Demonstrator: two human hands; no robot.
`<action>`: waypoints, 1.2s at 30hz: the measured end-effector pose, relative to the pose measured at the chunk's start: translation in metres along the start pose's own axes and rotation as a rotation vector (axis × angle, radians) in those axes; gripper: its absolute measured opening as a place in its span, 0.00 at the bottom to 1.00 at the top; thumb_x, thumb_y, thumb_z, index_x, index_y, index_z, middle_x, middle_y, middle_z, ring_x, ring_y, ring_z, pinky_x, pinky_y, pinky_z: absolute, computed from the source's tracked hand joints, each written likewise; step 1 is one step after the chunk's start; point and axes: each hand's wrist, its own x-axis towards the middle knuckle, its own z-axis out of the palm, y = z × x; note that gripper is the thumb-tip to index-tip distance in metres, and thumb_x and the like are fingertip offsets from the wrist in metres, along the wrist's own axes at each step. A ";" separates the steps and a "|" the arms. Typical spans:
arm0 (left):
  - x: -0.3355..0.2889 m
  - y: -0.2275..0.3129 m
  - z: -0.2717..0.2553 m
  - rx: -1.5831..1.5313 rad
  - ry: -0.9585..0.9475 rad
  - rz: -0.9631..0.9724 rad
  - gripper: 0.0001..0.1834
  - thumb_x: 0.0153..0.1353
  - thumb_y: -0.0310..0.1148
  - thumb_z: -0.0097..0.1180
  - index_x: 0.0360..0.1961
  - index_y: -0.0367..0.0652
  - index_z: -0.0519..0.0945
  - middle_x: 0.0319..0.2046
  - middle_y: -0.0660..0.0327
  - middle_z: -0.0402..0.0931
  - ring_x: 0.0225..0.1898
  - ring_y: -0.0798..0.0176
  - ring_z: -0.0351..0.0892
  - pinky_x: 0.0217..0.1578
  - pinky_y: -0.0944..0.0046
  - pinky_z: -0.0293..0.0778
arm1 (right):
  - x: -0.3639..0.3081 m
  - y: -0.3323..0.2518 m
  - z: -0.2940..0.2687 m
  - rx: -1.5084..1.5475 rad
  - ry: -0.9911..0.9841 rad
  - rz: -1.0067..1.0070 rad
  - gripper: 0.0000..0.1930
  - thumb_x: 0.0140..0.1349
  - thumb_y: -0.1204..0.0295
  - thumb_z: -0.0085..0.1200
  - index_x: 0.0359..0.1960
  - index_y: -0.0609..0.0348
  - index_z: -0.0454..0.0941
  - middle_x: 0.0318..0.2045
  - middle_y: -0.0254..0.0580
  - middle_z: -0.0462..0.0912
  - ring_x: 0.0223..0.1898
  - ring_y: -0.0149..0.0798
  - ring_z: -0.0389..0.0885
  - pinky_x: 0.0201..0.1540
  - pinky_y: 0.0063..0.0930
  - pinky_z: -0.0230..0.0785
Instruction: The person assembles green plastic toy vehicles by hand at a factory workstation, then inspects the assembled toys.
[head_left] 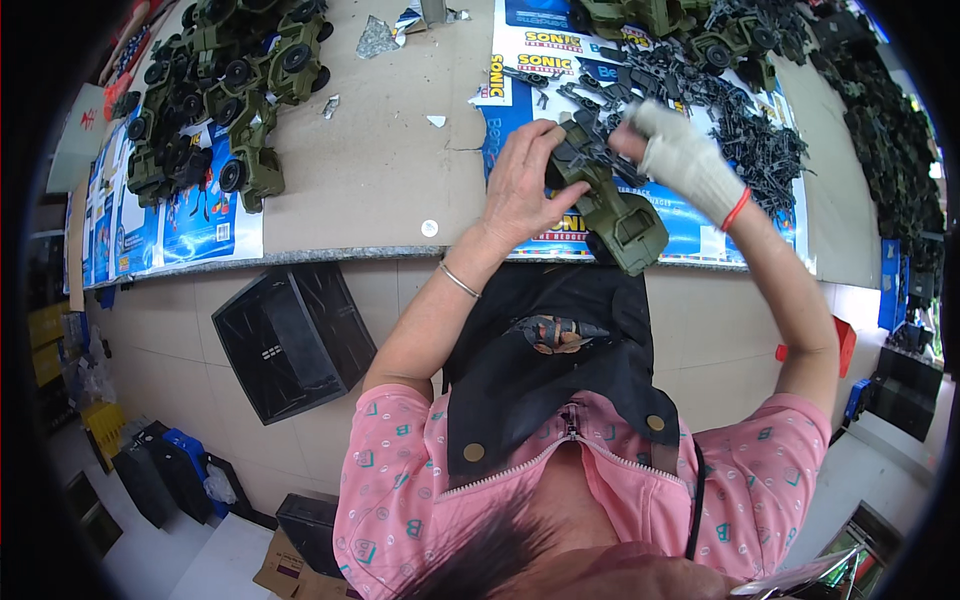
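A dark green toy military truck [630, 228] is tilted at the table's near edge, in front of my body. My bare left hand [525, 180] grips its far left side, thumb along the body and fingers round the edge. My right hand [678, 155], in a white glove that leaves fingertips bare, is over the truck's far right side. Its fingers are curled together; what they hold, if anything, is hidden. Beside it spreads a heap of small black plastic parts [755, 150] on printed blue and white sheets [715, 232].
Many green toy trucks [250, 170] with black wheels are piled on the left. More green trucks [720, 48] lie at the far right. Scraps of silvery film [377, 38] dot the cardboard-covered table [375, 150]. A black crate [290, 345] stands on the floor at left.
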 end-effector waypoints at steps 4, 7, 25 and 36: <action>0.001 0.004 0.013 -0.106 0.061 -0.002 0.36 0.42 0.31 0.79 0.53 0.36 0.74 0.54 0.48 0.73 0.56 0.42 0.74 0.58 0.50 0.72 | 0.036 -0.024 0.013 -0.188 0.397 -0.265 0.19 0.72 0.55 0.51 0.46 0.59 0.81 0.40 0.53 0.84 0.40 0.54 0.84 0.46 0.42 0.77; -0.002 0.004 0.009 -0.331 0.088 -0.043 0.30 0.41 0.29 0.79 0.45 0.41 0.74 0.45 0.53 0.76 0.52 0.44 0.75 0.53 0.50 0.72 | 0.029 -0.049 0.028 -0.433 0.084 -0.492 0.22 0.69 0.58 0.52 0.58 0.58 0.79 0.51 0.60 0.81 0.56 0.60 0.77 0.60 0.46 0.70; 0.002 0.005 0.011 -0.209 0.149 -0.174 0.33 0.38 0.35 0.81 0.47 0.40 0.78 0.46 0.52 0.79 0.51 0.45 0.78 0.52 0.51 0.75 | 0.038 -0.043 0.038 -0.367 0.236 -0.334 0.17 0.71 0.60 0.49 0.49 0.58 0.82 0.44 0.57 0.85 0.49 0.61 0.81 0.53 0.53 0.72; 0.127 -0.015 -0.060 -0.062 0.339 0.146 0.36 0.43 0.38 0.77 0.55 0.38 0.78 0.63 0.48 0.72 0.66 0.41 0.69 0.62 0.50 0.71 | 0.020 -0.019 -0.034 -0.075 0.408 -0.221 0.43 0.53 0.59 0.73 0.70 0.60 0.68 0.61 0.53 0.77 0.62 0.48 0.76 0.66 0.38 0.66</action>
